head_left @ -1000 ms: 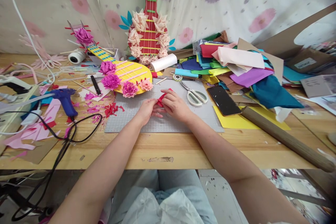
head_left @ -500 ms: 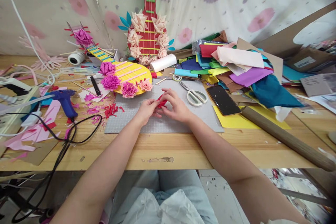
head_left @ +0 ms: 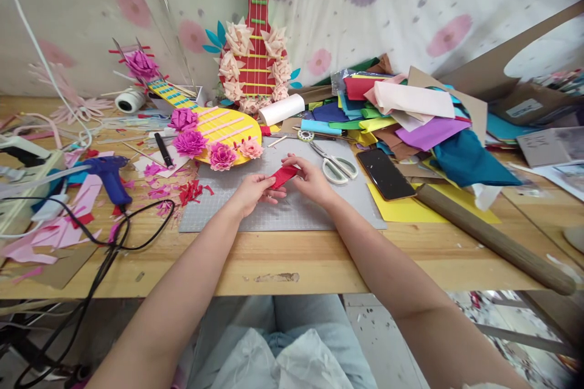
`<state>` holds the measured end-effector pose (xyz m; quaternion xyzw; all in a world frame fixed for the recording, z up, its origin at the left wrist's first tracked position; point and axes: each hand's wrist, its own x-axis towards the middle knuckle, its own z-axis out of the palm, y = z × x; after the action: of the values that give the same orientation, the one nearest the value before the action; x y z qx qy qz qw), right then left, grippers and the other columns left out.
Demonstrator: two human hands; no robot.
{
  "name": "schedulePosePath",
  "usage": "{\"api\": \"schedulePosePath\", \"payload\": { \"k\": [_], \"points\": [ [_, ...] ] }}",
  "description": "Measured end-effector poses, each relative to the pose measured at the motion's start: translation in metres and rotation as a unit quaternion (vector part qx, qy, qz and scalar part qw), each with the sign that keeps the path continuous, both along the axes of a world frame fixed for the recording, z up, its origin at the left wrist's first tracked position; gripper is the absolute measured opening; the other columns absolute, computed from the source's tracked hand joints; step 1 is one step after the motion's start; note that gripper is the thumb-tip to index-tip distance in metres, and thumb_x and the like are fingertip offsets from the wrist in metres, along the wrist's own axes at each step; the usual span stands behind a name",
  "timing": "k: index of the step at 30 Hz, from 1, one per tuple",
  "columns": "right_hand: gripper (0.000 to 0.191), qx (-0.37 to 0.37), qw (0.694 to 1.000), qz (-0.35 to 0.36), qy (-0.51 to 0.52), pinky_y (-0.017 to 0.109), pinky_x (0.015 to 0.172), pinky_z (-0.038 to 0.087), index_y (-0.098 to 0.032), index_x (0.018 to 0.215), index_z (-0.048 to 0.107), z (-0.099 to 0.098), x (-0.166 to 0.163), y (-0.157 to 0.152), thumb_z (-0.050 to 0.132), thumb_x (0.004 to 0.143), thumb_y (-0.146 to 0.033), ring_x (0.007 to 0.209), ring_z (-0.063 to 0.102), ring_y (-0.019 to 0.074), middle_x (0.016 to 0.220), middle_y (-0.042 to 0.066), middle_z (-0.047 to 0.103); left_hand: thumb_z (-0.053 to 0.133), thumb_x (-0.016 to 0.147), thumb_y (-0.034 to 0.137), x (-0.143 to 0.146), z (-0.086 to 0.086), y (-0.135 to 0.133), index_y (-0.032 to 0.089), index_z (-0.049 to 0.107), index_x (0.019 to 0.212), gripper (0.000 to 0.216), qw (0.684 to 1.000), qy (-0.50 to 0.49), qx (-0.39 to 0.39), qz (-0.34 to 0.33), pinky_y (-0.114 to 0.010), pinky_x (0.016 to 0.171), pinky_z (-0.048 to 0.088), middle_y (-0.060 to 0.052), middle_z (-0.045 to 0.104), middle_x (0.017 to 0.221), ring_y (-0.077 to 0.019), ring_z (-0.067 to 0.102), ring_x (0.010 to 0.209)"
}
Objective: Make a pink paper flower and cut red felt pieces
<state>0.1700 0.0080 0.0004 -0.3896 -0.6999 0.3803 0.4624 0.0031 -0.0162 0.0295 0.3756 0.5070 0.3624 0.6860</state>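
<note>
A small folded piece of red paper (head_left: 283, 175) is held over the grey cutting mat (head_left: 292, 213). My left hand (head_left: 253, 191) pinches its near left end. My right hand (head_left: 312, 180) grips its right end with fingers curled round it. Both hands hover just above the mat, near its middle. White-handled scissors (head_left: 334, 168) lie on the mat right of my right hand. Red paper scraps (head_left: 191, 191) are scattered at the mat's left edge.
A yellow paper guitar (head_left: 214, 130) with pink flowers lies behind the mat; a red one (head_left: 253, 48) leans on the wall. A blue glue gun (head_left: 109, 174) and cables are left. A black phone (head_left: 384, 174), coloured paper pile (head_left: 410, 115) and a brown roll (head_left: 495, 240) are right.
The red paper has been drawn out flatter between my hands, and both hands have shifted slightly apart. The view has tilted a little.
</note>
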Motion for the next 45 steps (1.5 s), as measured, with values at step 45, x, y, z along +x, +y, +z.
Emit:
{"api": "schedulePosePath", "payload": {
  "k": [45],
  "points": [
    [0.023,0.094,0.992,-0.076,0.033,0.042,0.098,0.042,-0.023,0.091,0.054,0.004,-0.004,-0.001,0.045,0.073,-0.012,0.121,0.047,0.0204,0.109,0.007,0.058,0.049,0.085,0.014,0.016,-0.007,-0.003,0.011,0.055,0.080,0.008,0.996,-0.062,0.016,0.058,-0.020,0.050,0.050,-0.007,0.068,0.070,-0.0124,0.065,0.056]
  ]
}}
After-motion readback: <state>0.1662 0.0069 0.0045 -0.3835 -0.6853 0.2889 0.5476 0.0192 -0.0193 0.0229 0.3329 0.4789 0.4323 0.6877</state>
